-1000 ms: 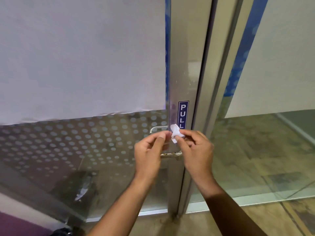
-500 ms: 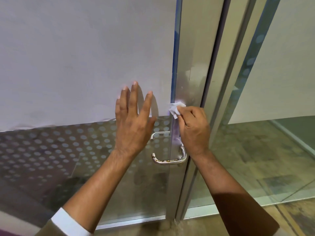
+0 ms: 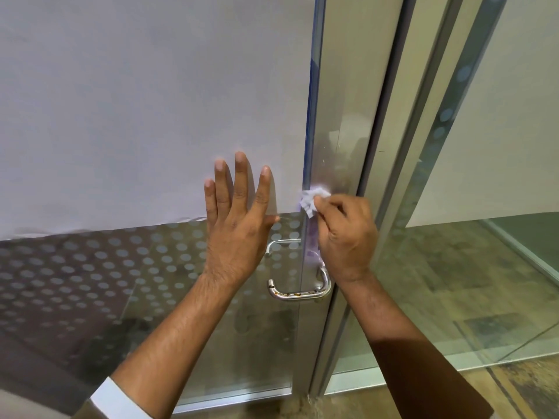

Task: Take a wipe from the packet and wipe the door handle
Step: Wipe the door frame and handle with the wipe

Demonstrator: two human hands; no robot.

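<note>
A small crumpled white wipe [image 3: 312, 198] is pinched in my right hand [image 3: 344, 237], pressed against the metal door stile just above the handle. The curved steel door handle [image 3: 298, 294] sits below, its upper part hidden behind my right hand. My left hand [image 3: 239, 225] lies flat with fingers spread on the glass door, left of the handle, over the lower edge of the white sheet. No wipe packet is in view.
The glass door [image 3: 121, 282] has a dotted frosted band and a large white sheet [image 3: 136, 101] covering its upper part. A metal frame [image 3: 390, 146] and a second glass panel [image 3: 453, 282] stand to the right. Tiled floor shows below.
A second ago both hands held the wipe in front of the handle. My left hand has let go and gone flat on the glass; my right hand has lifted the wipe to the stile above the handle.
</note>
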